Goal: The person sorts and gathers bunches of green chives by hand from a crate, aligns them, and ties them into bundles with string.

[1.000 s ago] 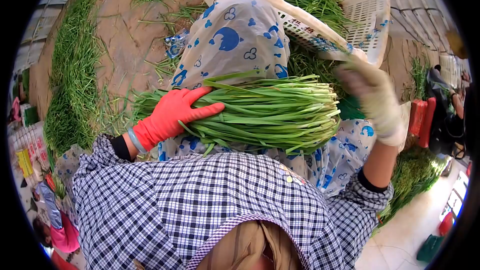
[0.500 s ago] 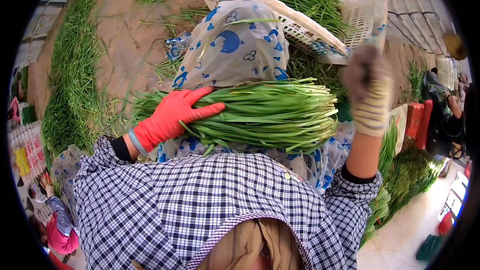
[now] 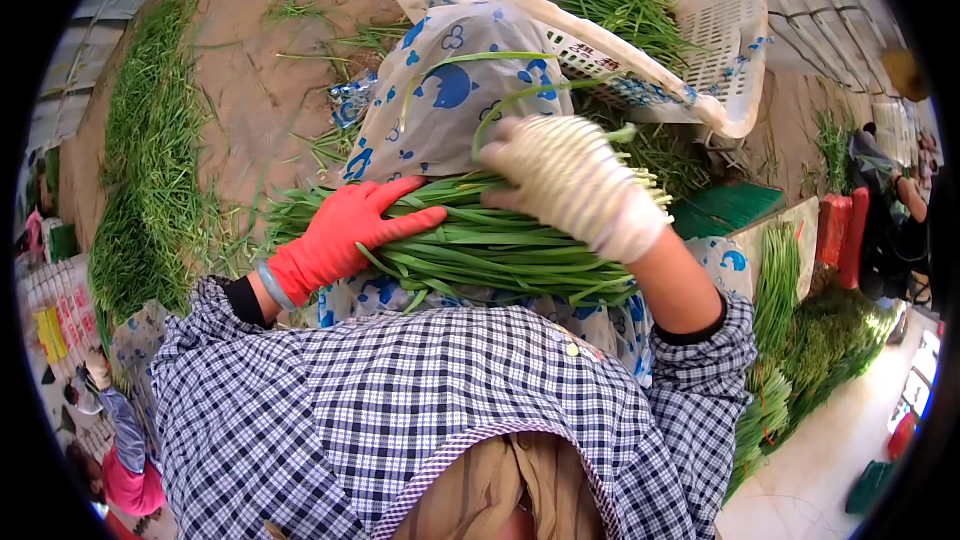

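A thick bundle of long green stalks [image 3: 500, 255] lies across the lap, pale ends to the right. My left hand [image 3: 350, 230], in a red glove, rests on its leafy left part with thumb and fingers spread. Over the right part of the bundle is my right hand [image 3: 570, 180], in a pale striped glove, its fingers curled near a loose green leaf [image 3: 520, 95]. Its fingertips are blurred, and whether they pinch the leaf cannot be made out. Behind the bundle, a clear plastic cover with blue prints [image 3: 440, 90] drapes over the knee.
A white perforated basket [image 3: 735, 20] with more stalks stands at the top right. Long heaps of greens lie on the left [image 3: 150, 150] and right [image 3: 820, 360]. A green board [image 3: 722, 208] is right of the bundle. A person in pink [image 3: 130, 485] is at the lower left.
My right hand has swung from the right, beside the basket, leftward onto the bundle. Loose leaves now show above the bundle. My left hand has stayed in place.
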A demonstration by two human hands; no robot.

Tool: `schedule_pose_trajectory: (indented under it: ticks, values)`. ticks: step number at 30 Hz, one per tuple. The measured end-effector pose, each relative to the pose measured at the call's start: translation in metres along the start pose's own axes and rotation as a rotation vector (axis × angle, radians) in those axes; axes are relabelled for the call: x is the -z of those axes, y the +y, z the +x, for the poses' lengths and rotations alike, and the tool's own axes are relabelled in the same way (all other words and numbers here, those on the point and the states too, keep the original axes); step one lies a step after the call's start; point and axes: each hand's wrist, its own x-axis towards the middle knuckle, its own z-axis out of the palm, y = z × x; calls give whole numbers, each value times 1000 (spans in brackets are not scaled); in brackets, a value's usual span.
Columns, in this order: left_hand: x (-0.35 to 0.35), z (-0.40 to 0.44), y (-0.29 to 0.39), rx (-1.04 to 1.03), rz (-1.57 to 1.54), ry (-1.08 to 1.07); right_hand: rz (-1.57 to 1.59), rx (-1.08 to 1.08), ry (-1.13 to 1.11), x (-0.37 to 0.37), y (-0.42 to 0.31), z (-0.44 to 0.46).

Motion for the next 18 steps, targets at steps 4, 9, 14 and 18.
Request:
schedule_pose_trajectory:
  ticks: [4, 9, 14, 18]
  values:
    - [4, 1, 3, 9, -19, -15, 91, 59, -18, -8, -6, 13]
    - [2, -1, -1, -13, -40, -6, 411, -40, -3, -10, 11, 9]
    - [-1, -1, -3, -29, -16, 20, 179, 55, -81, -8, 0, 15]
    - [-2, 0, -5, -34, -70, 52, 80, 74, 49, -20, -2, 22]
